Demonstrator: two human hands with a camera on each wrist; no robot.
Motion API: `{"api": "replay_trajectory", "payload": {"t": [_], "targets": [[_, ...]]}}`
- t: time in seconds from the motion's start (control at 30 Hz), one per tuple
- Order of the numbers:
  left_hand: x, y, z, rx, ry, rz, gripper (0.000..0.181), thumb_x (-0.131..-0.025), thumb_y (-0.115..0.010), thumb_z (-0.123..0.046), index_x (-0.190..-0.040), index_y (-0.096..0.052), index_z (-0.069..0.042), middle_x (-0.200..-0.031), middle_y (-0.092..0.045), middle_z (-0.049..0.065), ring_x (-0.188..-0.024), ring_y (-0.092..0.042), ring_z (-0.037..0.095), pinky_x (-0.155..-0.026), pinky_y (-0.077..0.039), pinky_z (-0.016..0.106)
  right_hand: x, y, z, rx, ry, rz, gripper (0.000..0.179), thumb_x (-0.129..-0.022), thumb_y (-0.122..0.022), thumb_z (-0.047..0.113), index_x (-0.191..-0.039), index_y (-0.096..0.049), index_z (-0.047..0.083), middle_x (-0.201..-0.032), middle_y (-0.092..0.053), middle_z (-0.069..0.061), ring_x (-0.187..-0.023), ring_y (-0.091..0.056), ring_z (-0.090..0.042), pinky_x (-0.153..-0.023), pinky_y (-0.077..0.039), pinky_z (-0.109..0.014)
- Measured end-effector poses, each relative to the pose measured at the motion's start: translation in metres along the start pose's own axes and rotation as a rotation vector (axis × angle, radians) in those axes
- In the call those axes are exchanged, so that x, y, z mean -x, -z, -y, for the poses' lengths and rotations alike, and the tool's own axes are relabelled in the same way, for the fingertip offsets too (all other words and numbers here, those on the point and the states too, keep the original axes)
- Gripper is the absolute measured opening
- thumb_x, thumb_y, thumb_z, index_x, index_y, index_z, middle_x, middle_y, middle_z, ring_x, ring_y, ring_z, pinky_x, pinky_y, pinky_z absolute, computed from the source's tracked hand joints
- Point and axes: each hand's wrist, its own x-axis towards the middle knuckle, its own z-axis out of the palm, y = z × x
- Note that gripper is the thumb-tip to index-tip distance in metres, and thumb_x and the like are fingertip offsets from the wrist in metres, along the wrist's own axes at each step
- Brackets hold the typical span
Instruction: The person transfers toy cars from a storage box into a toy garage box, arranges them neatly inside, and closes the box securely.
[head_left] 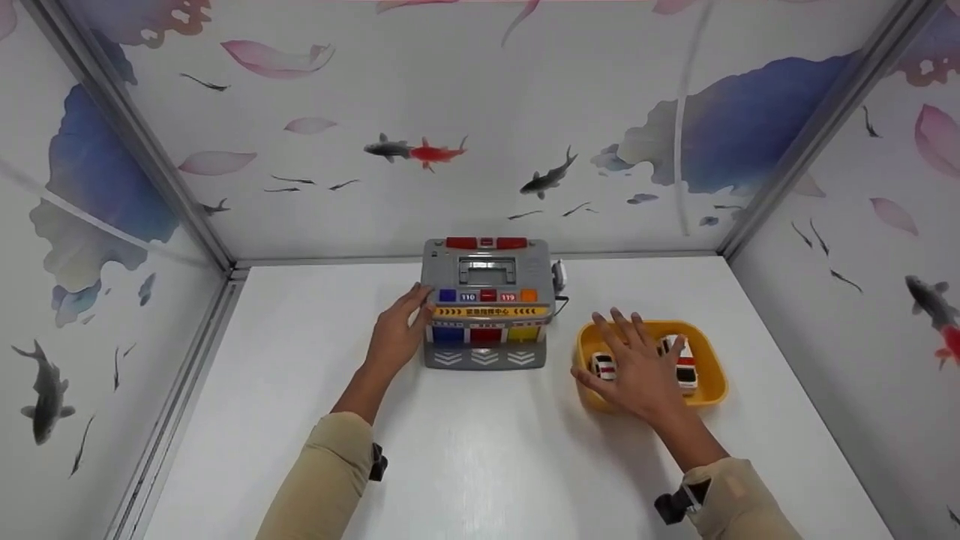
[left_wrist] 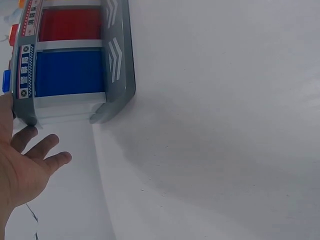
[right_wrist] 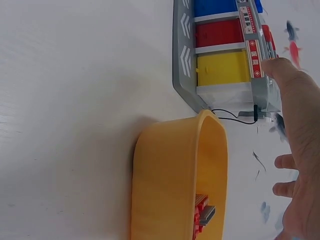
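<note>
A grey toy garage (head_left: pixel 487 270) with blue, red and yellow doors and a top handle stands toward the back of the white table. Against its left side rests my left hand (head_left: pixel 396 337), the fingers fairly straight. In the left wrist view that hand (left_wrist: pixel 25 175) lies beside the garage's blue-door end. My right hand (head_left: pixel 641 375) is spread above a yellow bin (head_left: pixel 716 386). Around its fingers show a small white toy car (head_left: pixel 602 366) and a white-and-red toy vehicle (head_left: pixel 686 375). Inside the bin, the right wrist view shows a red toy part (right_wrist: pixel 200 215), mostly hidden.
A white handset-like piece (head_left: pixel 559 276) with a black cord hangs on the garage's right side. Printed panels (head_left: pixel 480 202) rise behind the white table (head_left: pixel 480 450) and on both sides, joined by metal edge strips.
</note>
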Motion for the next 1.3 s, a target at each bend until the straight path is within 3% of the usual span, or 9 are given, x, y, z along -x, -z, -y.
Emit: {"api": "replay_trajectory", "payload": {"t": [0.3, 0.53, 0.83, 1.1, 1.3], "targets": [[-0.001, 0.004, 0.000, 0.006, 0.043, 0.008, 0.050, -0.116, -0.056, -0.046, -0.163, -0.057, -0.028, -0.176, -0.044, 0.004, -0.165, -0.043, 0.028, -0.137, -0.036, 0.051, -0.014, -0.001, 0.004, -0.066, 0.067, -0.005, 0.081, -0.105, -0.068, 0.059, -0.174, -0.036, 0.029, -0.182, -0.034, -0.010, -0.165, -0.038, -0.044, -0.128, -0.007, -0.091], [-0.001, 0.005, -0.002, 0.019, 0.067, 0.025, 0.052, -0.116, -0.056, -0.048, -0.165, -0.055, -0.029, -0.177, -0.040, 0.002, -0.165, -0.041, 0.028, -0.138, -0.034, 0.052, -0.032, 0.005, 0.015, -0.148, 0.123, 0.008, 0.074, -0.110, -0.066, 0.051, -0.173, -0.040, 0.022, -0.180, -0.037, -0.011, -0.162, -0.044, -0.044, -0.135, -0.016, -0.079], [-0.003, 0.002, -0.002, 0.009, 0.050, 0.031, 0.054, -0.117, -0.054, -0.048, -0.166, -0.053, -0.024, -0.176, -0.040, 0.003, -0.165, -0.042, 0.027, -0.142, -0.016, 0.062, -0.052, 0.007, 0.028, -0.200, 0.178, 0.031, 0.072, -0.112, -0.065, 0.048, -0.172, -0.040, 0.017, -0.179, -0.039, -0.012, -0.161, -0.045, -0.044, -0.133, -0.032, -0.072], [-0.003, 0.001, -0.004, 0.021, 0.031, 0.010, 0.051, -0.116, -0.057, -0.041, -0.163, -0.056, -0.020, -0.174, -0.044, 0.006, -0.164, -0.043, 0.027, -0.143, -0.013, 0.058, -0.065, 0.005, 0.034, -0.298, 0.245, 0.039, 0.065, -0.112, -0.068, 0.037, -0.169, -0.045, 0.018, -0.175, -0.042, -0.011, -0.153, -0.055, -0.043, -0.126, -0.047, -0.065], [-0.003, -0.001, -0.004, 0.023, 0.010, -0.003, 0.050, -0.116, -0.058, -0.039, -0.161, -0.058, -0.017, -0.172, -0.046, 0.009, -0.162, -0.046, 0.026, -0.143, -0.014, 0.060, -0.074, 0.001, 0.037, -0.331, 0.299, 0.060, 0.060, -0.111, -0.071, 0.027, -0.166, -0.049, 0.017, -0.170, -0.048, -0.011, -0.149, -0.059, -0.042, -0.126, -0.049, -0.063]]}}
